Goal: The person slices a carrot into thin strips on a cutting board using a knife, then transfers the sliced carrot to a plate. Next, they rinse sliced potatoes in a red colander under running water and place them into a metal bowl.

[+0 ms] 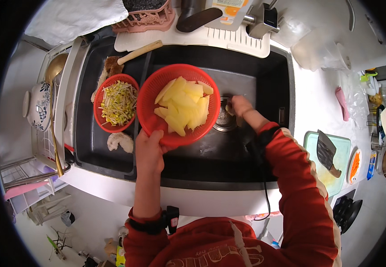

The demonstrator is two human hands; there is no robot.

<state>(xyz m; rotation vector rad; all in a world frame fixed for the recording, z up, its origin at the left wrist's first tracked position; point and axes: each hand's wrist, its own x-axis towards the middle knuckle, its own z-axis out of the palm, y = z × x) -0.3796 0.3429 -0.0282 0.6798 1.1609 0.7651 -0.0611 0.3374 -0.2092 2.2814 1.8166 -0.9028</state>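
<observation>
My left hand point(150, 147) grips the near rim of a red plastic colander point(145, 95), holding it over the black sink point(179, 164). Pale yellow slices that look like potato point(182, 104) lie in it. At the metal drain strainer point(223, 122) on the sink floor, my right hand point(242, 107) reaches down with its fingers curled together. What those fingers hold, if anything, is hard to make out. To the left, a smaller red basket point(97, 113) of bean sprouts point(118, 103) sits in the side basin, near the colander's left edge.
A wooden-handled brush point(139, 52) lies across the far left basin, and a whitish curved piece point(120, 142) rests below the sprouts. The faucet point(199, 20) stands behind. At right, a cleaver point(326, 151) lies on a green cutting board point(335, 178), beside a plate of orange shreds point(355, 164).
</observation>
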